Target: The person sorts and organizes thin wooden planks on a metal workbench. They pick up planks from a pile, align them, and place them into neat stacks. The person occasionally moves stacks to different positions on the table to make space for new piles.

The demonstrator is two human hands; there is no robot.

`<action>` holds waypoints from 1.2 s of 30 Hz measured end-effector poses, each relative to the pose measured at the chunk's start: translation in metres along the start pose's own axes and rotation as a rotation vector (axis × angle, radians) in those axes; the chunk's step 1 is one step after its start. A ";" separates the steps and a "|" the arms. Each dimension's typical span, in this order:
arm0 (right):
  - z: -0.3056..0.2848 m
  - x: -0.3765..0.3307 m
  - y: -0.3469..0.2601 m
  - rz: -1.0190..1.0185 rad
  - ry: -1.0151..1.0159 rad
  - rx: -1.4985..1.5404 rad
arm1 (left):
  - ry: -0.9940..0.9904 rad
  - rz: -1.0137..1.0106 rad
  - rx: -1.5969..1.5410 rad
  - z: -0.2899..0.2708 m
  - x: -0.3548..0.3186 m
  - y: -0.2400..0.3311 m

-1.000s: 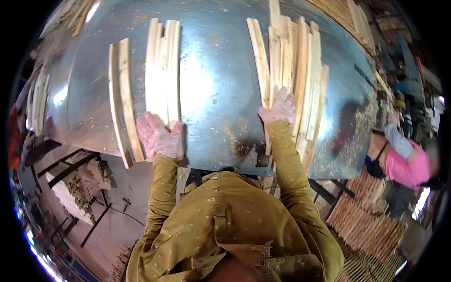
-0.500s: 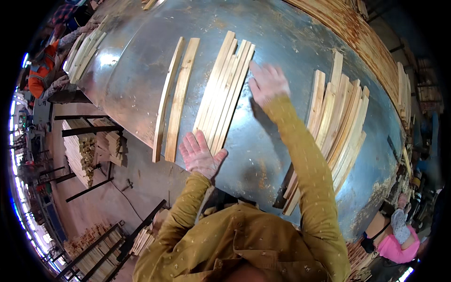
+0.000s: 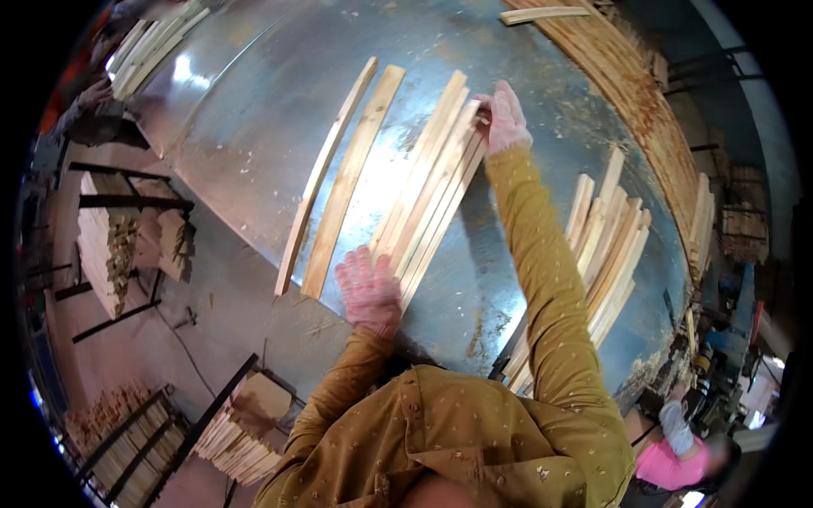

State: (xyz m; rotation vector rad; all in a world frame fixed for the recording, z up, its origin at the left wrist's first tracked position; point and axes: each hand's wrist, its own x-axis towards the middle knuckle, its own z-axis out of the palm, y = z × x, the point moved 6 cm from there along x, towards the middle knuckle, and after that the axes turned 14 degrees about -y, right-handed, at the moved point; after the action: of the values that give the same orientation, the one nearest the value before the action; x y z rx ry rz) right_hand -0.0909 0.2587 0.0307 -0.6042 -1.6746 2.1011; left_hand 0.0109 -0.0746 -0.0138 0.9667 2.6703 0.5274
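A group of pale wooden strips (image 3: 434,169) lies side by side in front of me on the metal table (image 3: 254,182). My left hand (image 3: 370,290) rests flat at their near ends, fingers stretched out and slightly apart. At the far ends, my right hand (image 3: 508,123) is closed on the right-hand strips from their right side; its fingertips are partly hidden. Left of this group, two separate strips lie apart: a narrow one (image 3: 329,169) and a wider one (image 3: 356,173).
To the right lies another bundle of strips (image 3: 611,245) with uneven ends. A worn wooden board (image 3: 610,89) borders the far right side. Racks with stacked lumber (image 3: 106,245) stand at left. Co-workers are at the upper left and a person in pink (image 3: 673,461) at lower right.
My right hand has come onto the strips' far ends, and some of those strips have shifted apart. My left hand stays at the near ends. The whole view has turned somewhat.
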 end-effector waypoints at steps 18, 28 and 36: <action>-0.050 -0.218 0.133 0.497 0.122 0.038 | -0.412 -0.184 -0.259 -0.034 0.042 0.009; 0.017 -0.285 0.154 0.494 0.088 0.551 | -0.626 -0.212 0.201 -0.030 0.042 0.033; -0.003 -0.440 0.074 -0.017 0.369 0.546 | -0.214 0.320 0.126 0.004 0.029 0.114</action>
State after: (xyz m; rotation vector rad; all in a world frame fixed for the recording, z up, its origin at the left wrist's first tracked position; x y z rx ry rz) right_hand 0.2748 0.0053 -0.0013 -0.7309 -0.8553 2.1397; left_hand 0.0549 0.0272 0.0269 1.4145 2.3942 0.2978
